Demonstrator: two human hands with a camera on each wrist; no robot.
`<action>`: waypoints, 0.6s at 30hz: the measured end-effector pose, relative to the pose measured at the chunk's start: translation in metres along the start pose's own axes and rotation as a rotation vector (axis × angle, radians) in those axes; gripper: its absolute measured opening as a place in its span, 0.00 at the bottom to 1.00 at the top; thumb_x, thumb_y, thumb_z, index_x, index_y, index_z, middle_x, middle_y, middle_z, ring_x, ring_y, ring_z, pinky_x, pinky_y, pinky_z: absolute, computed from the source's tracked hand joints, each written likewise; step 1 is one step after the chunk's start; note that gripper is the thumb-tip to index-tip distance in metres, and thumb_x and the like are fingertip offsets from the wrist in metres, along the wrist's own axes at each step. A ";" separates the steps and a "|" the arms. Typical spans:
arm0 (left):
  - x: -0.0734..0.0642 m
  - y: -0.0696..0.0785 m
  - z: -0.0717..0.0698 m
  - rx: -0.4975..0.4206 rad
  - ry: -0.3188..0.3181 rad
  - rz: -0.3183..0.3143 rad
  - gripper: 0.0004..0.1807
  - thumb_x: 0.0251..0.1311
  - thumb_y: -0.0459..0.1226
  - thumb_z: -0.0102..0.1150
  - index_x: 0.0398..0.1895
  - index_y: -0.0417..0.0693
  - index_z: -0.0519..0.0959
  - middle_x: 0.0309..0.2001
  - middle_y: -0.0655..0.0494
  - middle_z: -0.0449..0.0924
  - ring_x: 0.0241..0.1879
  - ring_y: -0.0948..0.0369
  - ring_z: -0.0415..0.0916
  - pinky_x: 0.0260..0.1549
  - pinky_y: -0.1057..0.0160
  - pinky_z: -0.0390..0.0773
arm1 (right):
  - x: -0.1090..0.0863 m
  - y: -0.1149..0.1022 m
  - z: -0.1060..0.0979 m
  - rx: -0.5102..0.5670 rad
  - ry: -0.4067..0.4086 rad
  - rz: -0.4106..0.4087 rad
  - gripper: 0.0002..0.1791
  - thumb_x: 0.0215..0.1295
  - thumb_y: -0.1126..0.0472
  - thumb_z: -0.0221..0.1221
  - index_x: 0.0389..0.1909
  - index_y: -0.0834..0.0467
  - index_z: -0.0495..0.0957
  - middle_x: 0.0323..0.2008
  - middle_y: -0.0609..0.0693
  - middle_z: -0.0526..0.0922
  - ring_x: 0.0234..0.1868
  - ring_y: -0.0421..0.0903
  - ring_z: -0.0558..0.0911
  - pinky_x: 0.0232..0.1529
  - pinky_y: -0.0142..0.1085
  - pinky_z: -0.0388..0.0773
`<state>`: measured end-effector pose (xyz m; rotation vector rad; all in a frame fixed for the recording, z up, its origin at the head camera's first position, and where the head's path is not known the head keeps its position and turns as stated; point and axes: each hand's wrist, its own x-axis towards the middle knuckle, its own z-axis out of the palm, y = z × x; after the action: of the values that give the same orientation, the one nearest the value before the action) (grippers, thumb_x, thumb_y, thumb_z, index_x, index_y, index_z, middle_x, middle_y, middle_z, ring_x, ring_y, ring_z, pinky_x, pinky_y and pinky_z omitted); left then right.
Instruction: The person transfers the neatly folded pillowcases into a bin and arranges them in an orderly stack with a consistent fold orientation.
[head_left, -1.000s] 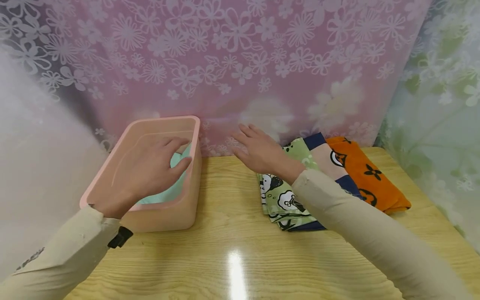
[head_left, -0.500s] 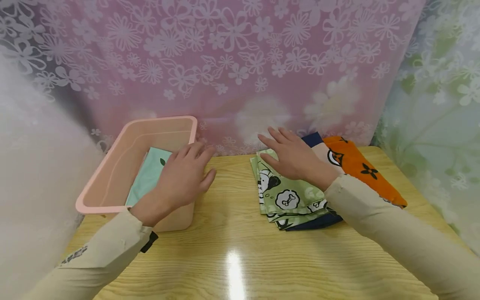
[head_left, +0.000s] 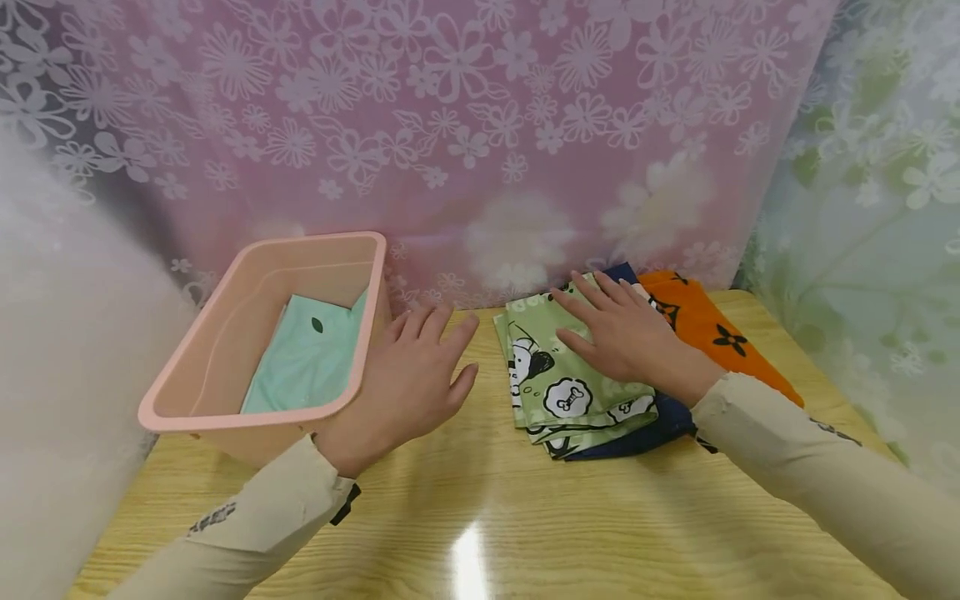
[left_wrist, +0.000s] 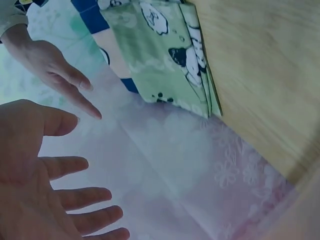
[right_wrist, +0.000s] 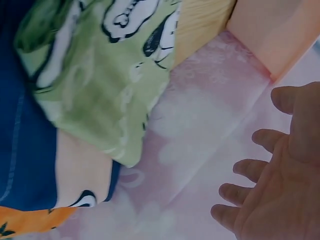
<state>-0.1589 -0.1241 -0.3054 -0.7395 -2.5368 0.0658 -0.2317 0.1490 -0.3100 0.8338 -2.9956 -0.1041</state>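
Observation:
In the head view my left hand [head_left: 408, 383] is beside the right wall of a pink plastic bin [head_left: 262, 425], fingers spread and holding nothing. Inside the bin lies a folded mint-green cloth [head_left: 303, 358] with a dark leaf print. My right hand [head_left: 630, 333] hovers over a folded green cloth [head_left: 547, 358] with cartoon dog prints, its fingers extended. Both wrist views show a gap between the hands and the green cloth. Partly under the green cloth is a navy and beige cloth [right_wrist: 82, 160], and an orange cloth [head_left: 727, 342] with black motifs lies to its right.
The wooden table [head_left: 420, 517] carries the bin on the left and the cloth pile on the right. A pink floral curtain [head_left: 450, 150] hangs behind it. Pale floral curtains [head_left: 885, 183] flank both sides.
My left hand has moved right, from over the bin to beside its right wall. My right hand has moved right, over the green cloth. The mint-green cloth in the bin has come into fuller view.

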 end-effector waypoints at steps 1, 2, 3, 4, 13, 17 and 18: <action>0.000 0.002 0.002 0.004 -0.022 0.001 0.26 0.63 0.49 0.53 0.62 0.49 0.72 0.58 0.41 0.71 0.59 0.46 0.66 0.56 0.47 0.65 | -0.001 0.002 0.002 0.000 -0.001 0.005 0.35 0.73 0.41 0.44 0.75 0.49 0.49 0.74 0.58 0.46 0.72 0.62 0.44 0.68 0.58 0.38; 0.000 0.004 0.005 0.007 -0.043 0.002 0.27 0.63 0.49 0.53 0.63 0.49 0.71 0.60 0.41 0.70 0.60 0.45 0.65 0.57 0.47 0.65 | -0.003 0.004 0.003 0.006 -0.005 0.011 0.35 0.73 0.42 0.44 0.75 0.50 0.49 0.74 0.59 0.46 0.72 0.62 0.45 0.67 0.58 0.38; 0.001 0.006 0.007 0.010 -0.061 0.004 0.27 0.63 0.50 0.53 0.64 0.50 0.71 0.61 0.41 0.69 0.61 0.45 0.65 0.57 0.47 0.65 | -0.004 0.006 0.005 0.007 -0.006 0.014 0.35 0.73 0.42 0.45 0.75 0.50 0.50 0.74 0.59 0.47 0.72 0.62 0.45 0.67 0.58 0.38; 0.001 0.007 0.010 0.012 -0.078 0.002 0.27 0.64 0.50 0.52 0.64 0.51 0.70 0.62 0.41 0.68 0.62 0.45 0.64 0.58 0.47 0.64 | -0.006 0.008 0.007 0.007 -0.005 0.017 0.35 0.73 0.42 0.45 0.75 0.50 0.50 0.73 0.60 0.47 0.72 0.63 0.46 0.67 0.58 0.38; 0.007 0.011 0.033 0.012 -0.161 -0.039 0.30 0.65 0.55 0.49 0.66 0.53 0.68 0.64 0.43 0.66 0.62 0.44 0.63 0.57 0.43 0.64 | -0.018 0.024 0.025 0.007 -0.011 0.032 0.35 0.73 0.43 0.44 0.75 0.53 0.51 0.73 0.62 0.48 0.71 0.64 0.46 0.67 0.58 0.40; 0.006 0.014 0.043 0.020 -0.229 -0.049 0.31 0.66 0.57 0.45 0.68 0.55 0.67 0.65 0.44 0.65 0.63 0.45 0.62 0.59 0.43 0.62 | -0.021 0.029 0.029 0.038 -0.015 0.031 0.35 0.73 0.44 0.45 0.74 0.55 0.52 0.72 0.64 0.49 0.71 0.65 0.48 0.67 0.59 0.42; 0.005 0.015 0.045 0.022 -0.237 -0.050 0.31 0.66 0.57 0.45 0.68 0.55 0.67 0.65 0.45 0.65 0.63 0.45 0.62 0.59 0.44 0.62 | -0.022 0.030 0.029 0.052 -0.012 0.024 0.35 0.73 0.44 0.46 0.74 0.56 0.52 0.72 0.64 0.49 0.70 0.65 0.49 0.67 0.58 0.43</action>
<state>-0.1766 -0.1049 -0.3450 -0.6944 -2.7730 0.1737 -0.2301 0.1873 -0.3374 0.8038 -3.0313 -0.0314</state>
